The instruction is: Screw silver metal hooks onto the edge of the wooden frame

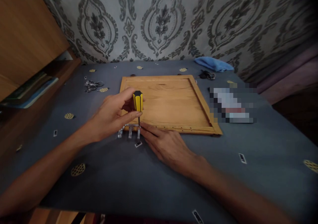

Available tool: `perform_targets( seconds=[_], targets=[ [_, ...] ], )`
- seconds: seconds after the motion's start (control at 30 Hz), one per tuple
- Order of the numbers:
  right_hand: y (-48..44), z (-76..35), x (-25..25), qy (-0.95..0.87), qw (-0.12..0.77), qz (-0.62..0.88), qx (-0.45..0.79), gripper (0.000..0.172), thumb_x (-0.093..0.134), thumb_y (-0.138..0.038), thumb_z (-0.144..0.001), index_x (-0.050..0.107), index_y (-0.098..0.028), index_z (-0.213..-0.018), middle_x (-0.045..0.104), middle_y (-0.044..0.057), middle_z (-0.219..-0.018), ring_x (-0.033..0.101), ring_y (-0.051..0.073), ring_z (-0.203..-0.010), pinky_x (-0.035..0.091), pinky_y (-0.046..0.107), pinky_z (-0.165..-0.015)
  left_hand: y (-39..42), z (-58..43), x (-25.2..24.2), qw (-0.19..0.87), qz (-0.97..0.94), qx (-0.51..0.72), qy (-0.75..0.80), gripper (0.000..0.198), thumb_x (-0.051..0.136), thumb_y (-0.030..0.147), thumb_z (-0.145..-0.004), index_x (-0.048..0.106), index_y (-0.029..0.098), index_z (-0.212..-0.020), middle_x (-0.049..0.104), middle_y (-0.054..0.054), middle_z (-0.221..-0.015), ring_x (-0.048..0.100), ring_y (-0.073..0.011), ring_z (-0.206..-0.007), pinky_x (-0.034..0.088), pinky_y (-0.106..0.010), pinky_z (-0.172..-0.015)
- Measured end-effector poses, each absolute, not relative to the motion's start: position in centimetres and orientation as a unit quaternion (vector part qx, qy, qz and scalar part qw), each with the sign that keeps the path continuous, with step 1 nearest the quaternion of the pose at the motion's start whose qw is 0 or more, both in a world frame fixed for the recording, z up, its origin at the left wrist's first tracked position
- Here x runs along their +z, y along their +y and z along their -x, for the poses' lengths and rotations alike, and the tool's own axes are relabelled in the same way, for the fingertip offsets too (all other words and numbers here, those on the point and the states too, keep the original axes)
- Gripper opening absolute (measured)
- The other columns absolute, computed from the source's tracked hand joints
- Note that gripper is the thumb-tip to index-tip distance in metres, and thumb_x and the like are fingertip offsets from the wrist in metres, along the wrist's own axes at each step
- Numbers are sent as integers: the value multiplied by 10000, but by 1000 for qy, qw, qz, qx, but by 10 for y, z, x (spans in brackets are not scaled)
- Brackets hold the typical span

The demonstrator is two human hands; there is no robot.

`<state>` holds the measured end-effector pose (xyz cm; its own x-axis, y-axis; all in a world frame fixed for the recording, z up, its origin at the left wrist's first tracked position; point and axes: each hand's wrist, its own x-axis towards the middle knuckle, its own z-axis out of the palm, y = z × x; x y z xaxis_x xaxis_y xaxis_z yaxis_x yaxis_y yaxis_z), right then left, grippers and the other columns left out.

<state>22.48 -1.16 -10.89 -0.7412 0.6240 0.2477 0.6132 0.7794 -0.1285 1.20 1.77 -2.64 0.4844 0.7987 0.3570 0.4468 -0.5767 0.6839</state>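
A yellow and black screwdriver (138,101) stands upright in my left hand (111,113), whose fingers and thumb are closed around its handle. Its shaft points down at a row of silver metal hooks (130,131) along the near left edge of a framed wooden panel (169,101). My right hand (166,144) comes in from the right, fingers together, with its fingertips at the screwdriver's tip and the right end of the hooks. Whatever is between those fingertips is too small or hidden to make out. A line of small dark holes runs along the panel's near rail.
Small silver metal pieces (91,85) lie on the blue patterned cloth to the left. Behind the panel are a bunch of keys (207,74) and a blue cloth (214,64). A blurred-out object (232,105) lies at right. A wooden cabinet (29,28) borders the left.
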Motion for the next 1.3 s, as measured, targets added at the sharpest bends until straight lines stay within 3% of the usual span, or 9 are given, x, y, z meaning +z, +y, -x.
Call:
perform_targets(
  seconds=[0.5,0.8,1.07,1.3],
  targets=[
    [-11,-225,-110,-930,158,329,40,416,563,-87,-967,638,-182,-1365,646,133,-1423,720,285,-1123,620,425,-895,17,-17,-27,276,-810,330,397,119,660,263,-902,582,177,-877,625,7,-811,619,-131,-727,530,-232,-665],
    [-12,-226,-108,-932,135,334,39,400,529,-98,-984,629,-179,-1363,615,104,-1468,727,273,-1105,635,394,-828,19,-18,-31,282,-791,372,396,198,740,266,-842,571,184,-780,576,27,-754,569,-116,-690,516,-223,-646],
    [-13,-226,-108,-931,142,335,29,384,562,-114,-979,636,-181,-1350,665,117,-1400,732,277,-1091,629,417,-863,16,-18,-28,295,-782,377,398,183,692,205,-834,606,188,-995,653,8,-860,647,-145,-790,573,-250,-709],
    [-12,-225,-107,-931,147,331,33,392,541,-97,-976,643,-165,-1349,650,131,-1418,724,289,-1107,632,432,-865,17,-18,-31,265,-794,359,412,170,708,319,-878,614,182,-843,643,1,-805,619,-139,-740,547,-237,-652]
  ],
)
